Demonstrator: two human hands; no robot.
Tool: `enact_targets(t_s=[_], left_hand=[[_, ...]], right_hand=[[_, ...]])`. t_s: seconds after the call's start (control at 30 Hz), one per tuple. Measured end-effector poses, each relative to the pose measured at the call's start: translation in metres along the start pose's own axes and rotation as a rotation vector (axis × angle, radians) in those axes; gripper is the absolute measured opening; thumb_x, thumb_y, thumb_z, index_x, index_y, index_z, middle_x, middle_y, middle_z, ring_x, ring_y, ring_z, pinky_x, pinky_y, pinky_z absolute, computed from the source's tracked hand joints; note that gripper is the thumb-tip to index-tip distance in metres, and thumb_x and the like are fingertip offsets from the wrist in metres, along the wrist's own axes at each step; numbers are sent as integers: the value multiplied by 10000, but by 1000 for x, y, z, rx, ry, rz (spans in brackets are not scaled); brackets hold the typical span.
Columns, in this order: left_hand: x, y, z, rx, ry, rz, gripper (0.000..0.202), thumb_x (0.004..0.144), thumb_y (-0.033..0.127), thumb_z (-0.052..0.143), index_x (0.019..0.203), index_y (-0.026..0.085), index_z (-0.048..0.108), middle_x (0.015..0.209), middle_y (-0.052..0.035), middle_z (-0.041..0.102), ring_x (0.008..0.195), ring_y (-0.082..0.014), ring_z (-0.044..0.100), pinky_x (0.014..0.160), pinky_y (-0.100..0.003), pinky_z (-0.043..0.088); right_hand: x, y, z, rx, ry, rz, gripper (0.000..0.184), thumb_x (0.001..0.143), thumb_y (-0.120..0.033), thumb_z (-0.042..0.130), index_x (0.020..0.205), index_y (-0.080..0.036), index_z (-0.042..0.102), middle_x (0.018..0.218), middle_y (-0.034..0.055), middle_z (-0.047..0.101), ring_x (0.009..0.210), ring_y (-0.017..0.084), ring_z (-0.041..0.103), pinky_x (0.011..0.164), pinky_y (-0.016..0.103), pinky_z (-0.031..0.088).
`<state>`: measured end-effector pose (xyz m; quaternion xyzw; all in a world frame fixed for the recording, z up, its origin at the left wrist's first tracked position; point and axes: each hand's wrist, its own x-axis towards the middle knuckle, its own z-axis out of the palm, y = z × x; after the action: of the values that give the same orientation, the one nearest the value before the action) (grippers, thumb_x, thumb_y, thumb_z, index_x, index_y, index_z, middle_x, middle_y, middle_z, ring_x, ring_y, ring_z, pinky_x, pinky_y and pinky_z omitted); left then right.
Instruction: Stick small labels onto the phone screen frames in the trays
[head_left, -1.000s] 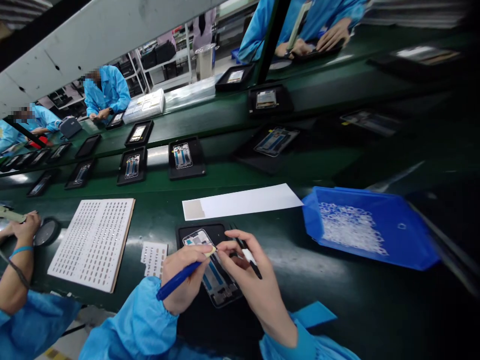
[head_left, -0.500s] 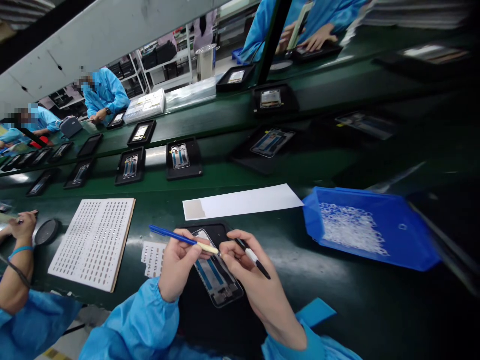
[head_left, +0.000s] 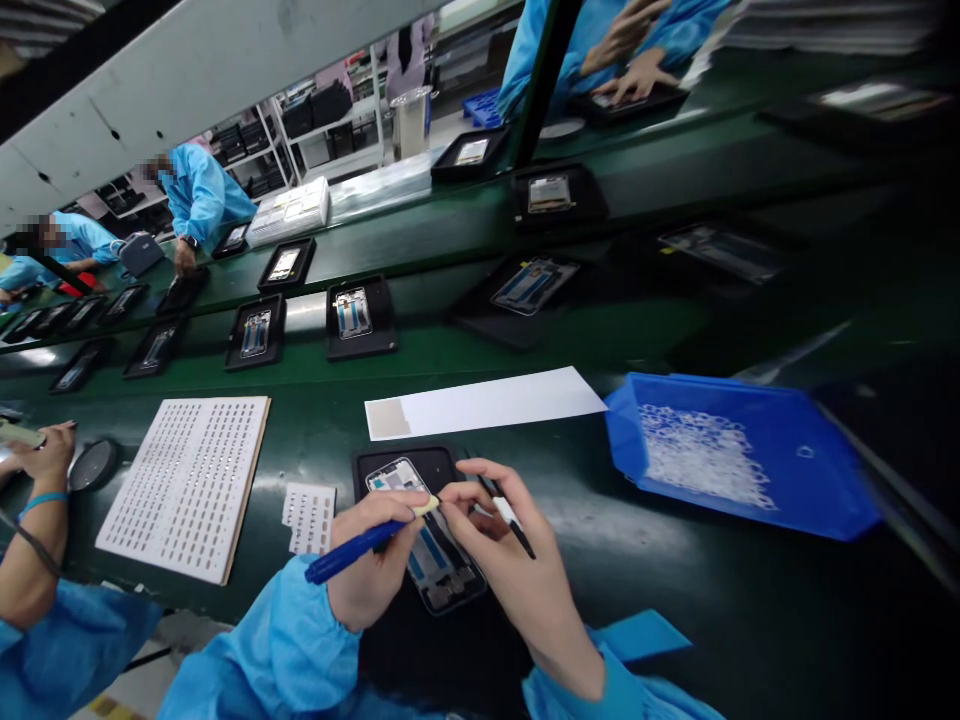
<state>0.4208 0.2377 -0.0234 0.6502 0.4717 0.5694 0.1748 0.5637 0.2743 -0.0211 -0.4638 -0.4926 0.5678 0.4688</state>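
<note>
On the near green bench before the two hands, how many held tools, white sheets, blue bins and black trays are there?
Held tools, a blue-handled stick and a black-and-white pen: 2
White sheets, a large dotted board, a small dotted card, a long paper strip: 3
Blue plastic bin: 1
Black tray under the phone frame: 1
Total: 7

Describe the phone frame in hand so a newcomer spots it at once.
Left of the blue bin on the green bench lies the nearest black tray. The phone frame lies in it; unlike those on the belt beyond, it sits under the blue stick in the left hand and the black pen in the right hand.
</note>
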Motion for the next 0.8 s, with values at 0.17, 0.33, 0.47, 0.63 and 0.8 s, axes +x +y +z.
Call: enact_targets(t_s=[0.17, 0.33, 0.47, 0.63, 0.8], left_hand=[[-4, -3, -1, -11, 21, -77, 219, 865, 53, 617, 971, 228, 539, 995, -6, 721, 945, -116, 694, 877, -242, 552], [-6, -2, -2, -48, 26, -151, 193, 874, 90, 625, 970, 233, 538, 1001, 0, 716, 961, -114, 684, 895, -242, 536], [-2, 0, -1, -206, 64, -406, 130, 890, 220, 641, 927, 204, 518, 960, -31, 726, 915, -140, 702, 846, -262, 557], [7, -1, 2, -541, 105, -697, 360, 797, 403, 742, 911, 187, 478, 887, -46, 744, 771, -167, 727, 738, -283, 593], [10, -3, -3, -648, 124, -797, 445, 742, 434, 785, 936, 192, 465, 879, -39, 743, 756, -166, 727, 706, -269, 597]], right_hand=[[-2, -3, 0, -5, -9, 15, 315, 788, -363, 642, 1032, -222, 501, 736, -6, 609, 638, 133, 544, 571, 229, 450], [-2, -3, 1, 24, -15, 23, 315, 785, -359, 646, 1020, -231, 478, 755, -8, 601, 649, 130, 510, 597, 232, 447], [-1, 0, -1, 79, -39, 45, 299, 799, -356, 649, 1010, -237, 473, 751, -23, 577, 636, 111, 463, 642, 226, 446], [-3, 5, 2, 157, -65, 87, 361, 771, -375, 691, 1026, -231, 480, 742, -20, 584, 636, 111, 474, 650, 238, 443], [13, 2, -23, 121, 200, 7, 426, 678, -402, 747, 991, -218, 524, 763, 13, 614, 713, 170, 573, 678, 303, 463]])
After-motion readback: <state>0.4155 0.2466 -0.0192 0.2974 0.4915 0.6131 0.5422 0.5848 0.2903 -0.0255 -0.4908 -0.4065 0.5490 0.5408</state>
